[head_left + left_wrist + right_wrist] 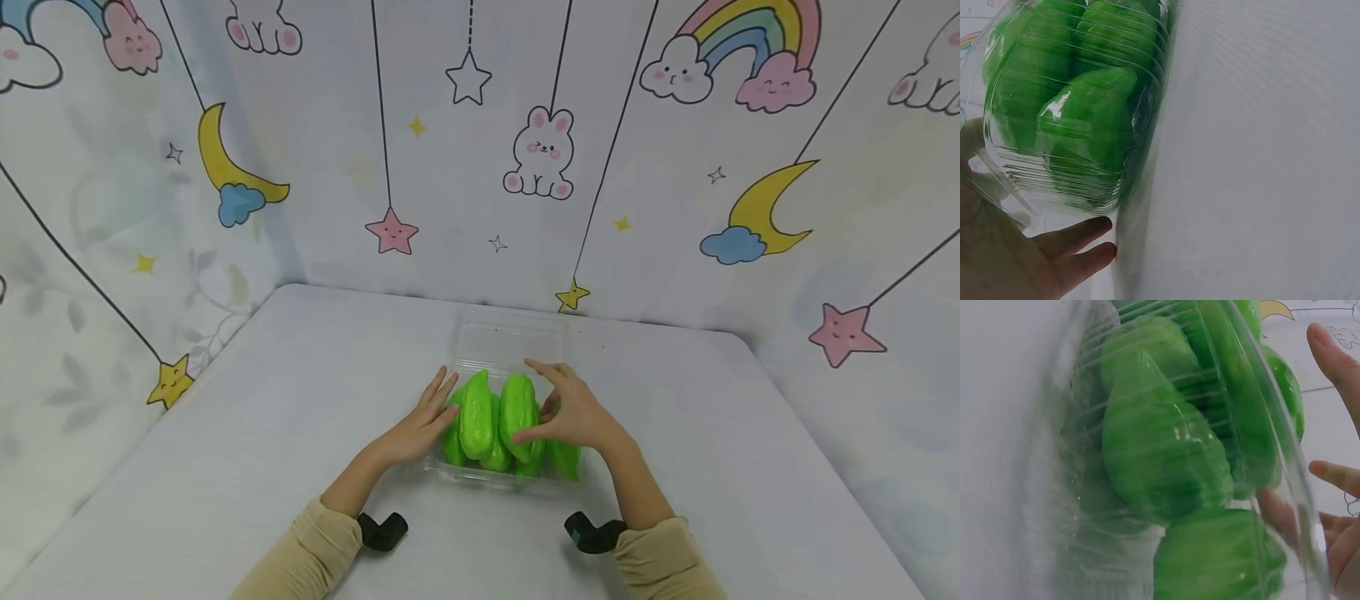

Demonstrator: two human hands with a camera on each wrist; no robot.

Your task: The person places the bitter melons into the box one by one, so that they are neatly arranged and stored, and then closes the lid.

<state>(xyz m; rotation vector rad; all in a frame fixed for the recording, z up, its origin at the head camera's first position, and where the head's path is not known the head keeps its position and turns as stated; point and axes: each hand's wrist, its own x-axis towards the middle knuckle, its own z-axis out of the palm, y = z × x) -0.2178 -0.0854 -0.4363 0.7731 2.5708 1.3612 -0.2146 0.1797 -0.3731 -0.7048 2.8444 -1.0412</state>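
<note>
Several bright green, glossy, lumpy vegetables with pointed ends, much like bitter melons, lie crowded in a clear plastic clamshell box. At the box's left side is my left hand, fingers straight; the left wrist view has this hand beside the box's ribbed wall. My right hand is over the box's right part, thumb and forefinger spread apart, the thumb overlapping one upright green vegetable. In the right wrist view, one fingertip shows through the plastic near a green vegetable.
The box's clear lid is folded back behind it on the white table. A cloth backdrop printed with moons, stars and rabbits stands behind and at both sides. Black wrist cameras sit on both forearms.
</note>
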